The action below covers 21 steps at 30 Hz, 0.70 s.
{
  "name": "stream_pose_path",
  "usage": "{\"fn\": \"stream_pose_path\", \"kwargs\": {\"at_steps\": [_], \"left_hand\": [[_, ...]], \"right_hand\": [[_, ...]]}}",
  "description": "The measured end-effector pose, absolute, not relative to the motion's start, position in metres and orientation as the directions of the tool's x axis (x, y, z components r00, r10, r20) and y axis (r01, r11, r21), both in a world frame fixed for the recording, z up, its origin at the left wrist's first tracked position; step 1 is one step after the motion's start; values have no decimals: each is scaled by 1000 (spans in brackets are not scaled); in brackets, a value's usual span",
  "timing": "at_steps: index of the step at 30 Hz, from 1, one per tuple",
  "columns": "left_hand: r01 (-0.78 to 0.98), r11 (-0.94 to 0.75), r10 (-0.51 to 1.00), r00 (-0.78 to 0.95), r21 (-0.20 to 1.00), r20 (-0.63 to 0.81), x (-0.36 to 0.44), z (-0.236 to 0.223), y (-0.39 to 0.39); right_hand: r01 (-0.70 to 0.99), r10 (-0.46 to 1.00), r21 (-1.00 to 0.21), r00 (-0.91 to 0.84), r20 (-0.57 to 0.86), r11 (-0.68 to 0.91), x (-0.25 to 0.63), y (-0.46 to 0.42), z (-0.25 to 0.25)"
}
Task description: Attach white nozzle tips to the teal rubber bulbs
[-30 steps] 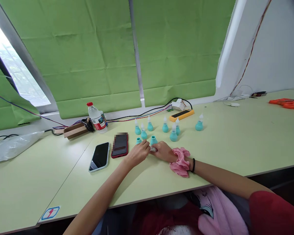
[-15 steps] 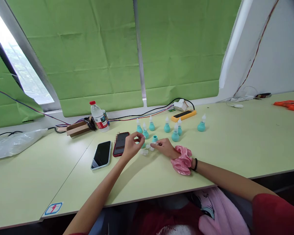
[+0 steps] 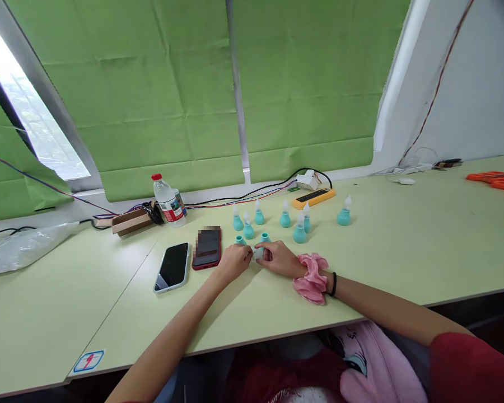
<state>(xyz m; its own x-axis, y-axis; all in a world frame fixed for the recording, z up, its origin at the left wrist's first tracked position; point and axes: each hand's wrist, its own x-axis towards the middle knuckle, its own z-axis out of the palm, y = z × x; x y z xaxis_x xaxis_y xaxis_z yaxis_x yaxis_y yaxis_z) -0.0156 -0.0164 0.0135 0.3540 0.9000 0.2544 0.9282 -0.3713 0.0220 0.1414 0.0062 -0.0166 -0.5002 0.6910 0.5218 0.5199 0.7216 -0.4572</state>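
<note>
Low over the table, my left hand [image 3: 235,262] pinches with its fingertips; whatever is in them is hidden. Facing it, my right hand [image 3: 280,259], with a pink scrunchie [image 3: 311,278] at the wrist, curls thumb and forefinger round a small translucent white plastic piece [image 3: 258,253], close to my left fingertips. Just beyond my hands stand two uncapped teal squeeze bulbs, the left bulb [image 3: 239,240] and the right bulb [image 3: 265,237], both partly covered. Several more teal bulbs with clear pointed nozzles, such as the nearest bulb [image 3: 299,233], stand upright behind.
Left of my hands lie a red-cased phone [image 3: 207,248] and a pale-cased phone [image 3: 172,267]. Along the back are a water bottle [image 3: 168,201], a cardboard tray [image 3: 131,221], cables and a yellow power strip [image 3: 313,198]. Orange-handled scissors [image 3: 493,180] lie far right.
My left hand has come down and toward the right hand, uncovering the left teal bulb's open neck. My right fingers have curled in more round the white piece.
</note>
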Motion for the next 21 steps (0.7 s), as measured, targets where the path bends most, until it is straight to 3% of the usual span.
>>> {"fn": "stream_pose_path", "kwargs": {"at_steps": [6, 13, 17, 21], "left_hand": [[931, -356, 906, 323, 78, 273, -17, 19, -22], [912, -405, 897, 382, 65, 222, -16, 20, -25], [912, -410, 882, 388, 27, 267, -13, 19, -26], [911, -412, 867, 393, -2, 306, -11, 17, -26]], "right_hand": [[473, 672, -478, -500, 546, 740, 141, 8, -19], [439, 653, -484, -489, 578, 757, 142, 7, -17], [476, 635, -434, -447, 630, 765, 143, 6, -14], [553, 555, -304, -368, 746, 775, 151, 9, -3]]}}
